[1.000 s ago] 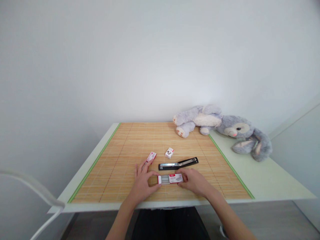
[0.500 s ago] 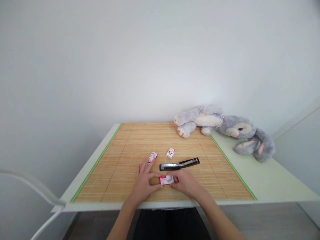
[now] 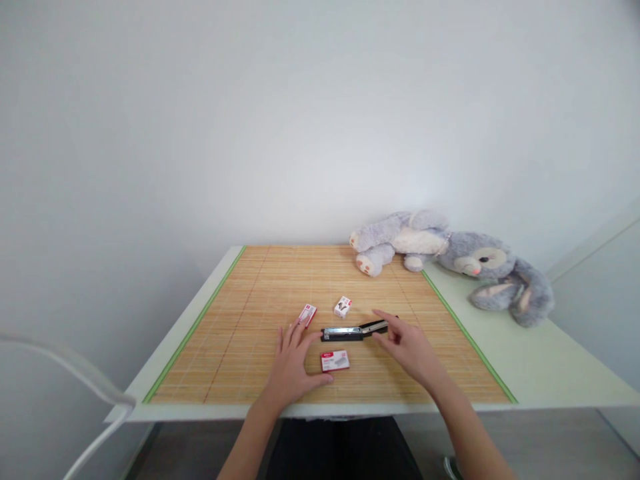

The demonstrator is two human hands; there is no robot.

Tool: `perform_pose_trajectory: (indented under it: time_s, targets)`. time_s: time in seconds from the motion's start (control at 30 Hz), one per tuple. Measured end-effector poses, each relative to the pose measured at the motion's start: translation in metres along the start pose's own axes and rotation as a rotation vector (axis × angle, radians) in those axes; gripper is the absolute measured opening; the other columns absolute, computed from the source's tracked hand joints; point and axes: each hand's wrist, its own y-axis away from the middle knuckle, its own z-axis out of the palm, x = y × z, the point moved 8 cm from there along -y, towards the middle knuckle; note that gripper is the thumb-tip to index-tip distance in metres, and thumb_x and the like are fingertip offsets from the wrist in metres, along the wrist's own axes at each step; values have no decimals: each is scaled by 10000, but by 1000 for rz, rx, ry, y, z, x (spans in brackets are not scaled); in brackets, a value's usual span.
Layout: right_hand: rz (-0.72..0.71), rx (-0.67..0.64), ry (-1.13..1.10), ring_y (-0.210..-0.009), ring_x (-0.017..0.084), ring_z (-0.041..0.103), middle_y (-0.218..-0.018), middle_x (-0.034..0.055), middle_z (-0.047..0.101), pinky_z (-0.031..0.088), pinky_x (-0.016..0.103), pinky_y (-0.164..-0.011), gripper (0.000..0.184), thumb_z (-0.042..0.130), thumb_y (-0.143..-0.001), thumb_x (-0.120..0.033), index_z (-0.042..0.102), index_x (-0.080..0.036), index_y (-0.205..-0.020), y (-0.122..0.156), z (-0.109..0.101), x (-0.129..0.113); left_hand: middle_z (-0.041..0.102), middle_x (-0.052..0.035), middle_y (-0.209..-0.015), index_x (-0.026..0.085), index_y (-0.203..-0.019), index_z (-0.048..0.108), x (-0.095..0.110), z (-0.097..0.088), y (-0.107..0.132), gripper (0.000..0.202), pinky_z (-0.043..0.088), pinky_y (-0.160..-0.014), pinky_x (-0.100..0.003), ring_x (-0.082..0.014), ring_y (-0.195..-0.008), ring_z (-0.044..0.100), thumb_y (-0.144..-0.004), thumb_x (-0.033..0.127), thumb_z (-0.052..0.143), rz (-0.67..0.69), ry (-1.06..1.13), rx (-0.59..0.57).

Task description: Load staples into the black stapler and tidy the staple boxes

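A black stapler (image 3: 343, 334) lies opened out on the bamboo mat, its metal staple channel showing. My right hand (image 3: 407, 343) is at the stapler's right arm, thumb on the near side and forefinger on the far side, with a gap between them; the palm hides part of that end. Fingers spread, my left hand (image 3: 291, 367) rests on the mat around the left side of a red and white staple box (image 3: 335, 361). Just beyond its fingertips is a second red and white box (image 3: 308, 313), partly covered by them. A small white box (image 3: 343, 307) with a dark picture stands behind the stapler.
The bamboo mat (image 3: 240, 333) with green edging covers much of the white table (image 3: 520, 360). A grey plush rabbit (image 3: 425, 241) lies along the back right. At the lower left, a white cable or tube (image 3: 75, 367) crosses in front of the table corner.
My right hand has let go of the near staple box and moved right and away to the stapler. My left fingers have opened from that box, which stays on the mat.
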Motion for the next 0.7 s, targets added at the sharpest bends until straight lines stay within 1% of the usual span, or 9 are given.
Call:
perform_pose_trajectory:
  time_s: [0.07,0.13,0.2,0.27,0.33,0.4,0.47,0.57,0.7]
  targets:
    - [53,147,-16,-618,179,537,-670,-37,549,398,304,-630,574,616,-963,-505,600,-236,-1470,-1,-31,27,257,-68,-1723,371,-1457,549,4,2,1,894,36,-1271,-724,-398,-1583,207,-675,661,871,18,-26,-9]
    - [100,213,-52,-652,187,561,-737,-11,597,428,314,-642,593,592,-969,-554,594,-232,-1467,0,-48,50,253,-62,-1726,378,-1457,557,6,2,2,838,-3,-1256,-747,-416,-1580,203,-724,677,828,17,-60,2]
    - [101,167,-93,-807,214,632,-957,54,686,481,325,-698,611,650,-922,-581,619,-247,-1433,0,-46,65,265,-58,-1723,378,-1449,569,9,1,3,765,-61,-1237,-764,-426,-1576,206,-775,667,789,8,-103,29]
    - [73,69,-145,-1040,256,650,-1219,105,679,523,343,-798,531,681,-893,-589,700,-260,-1309,0,-34,69,280,-57,-1718,374,-1432,587,12,0,3,706,-108,-1222,-766,-429,-1572,213,-808,653,763,4,-140,55]
    - [34,-1,-215,-1206,284,610,-1349,118,636,535,368,-896,419,648,-918,-592,767,-254,-1136,-3,-22,67,288,-56,-1715,373,-1426,593,15,-1,4,685,-125,-1218,-761,-425,-1571,219,-818,645,754,7,-158,66]
    - [-8,-4,-278,-1259,294,593,-1369,115,632,534,403,-963,393,625,-939,-592,778,-260,-1084,-7,-18,63,291,-52,-1715,378,-1430,590,16,-1,4,684,-120,-1220,-758,-417,-1571,222,-819,638,756,10,-167,63]
    - [-32,11,-321,-1280,299,590,-1410,99,623,531,448,-1009,410,658,-928,-582,739,-297,-1213,-11,-19,60,296,-43,-1714,386,-1443,577,15,0,3,697,-102,-1226,-755,-411,-1571,225,-817,629,761,8,-178,56]
    - [-48,-88,-350,-1388,313,532,-1552,71,539,492,526,-1096,626,730,-897,-538,559,-374,-1477,-15,-10,50,319,-31,-1704,399,-1454,567,13,0,3,713,-81,-1231,-756,-408,-1568,232,-809,629,766,2,-198,56]
    - [-207,-178,-265,-1472,321,457,-1607,63,492,346,587,-1223,881,841,-822,-493,416,-373,-1585,-22,23,5,305,-25,-1711,401,-1448,571,13,2,4,706,-70,-1228,-766,-411,-1573,220,-811,642,757,10,-207,51]
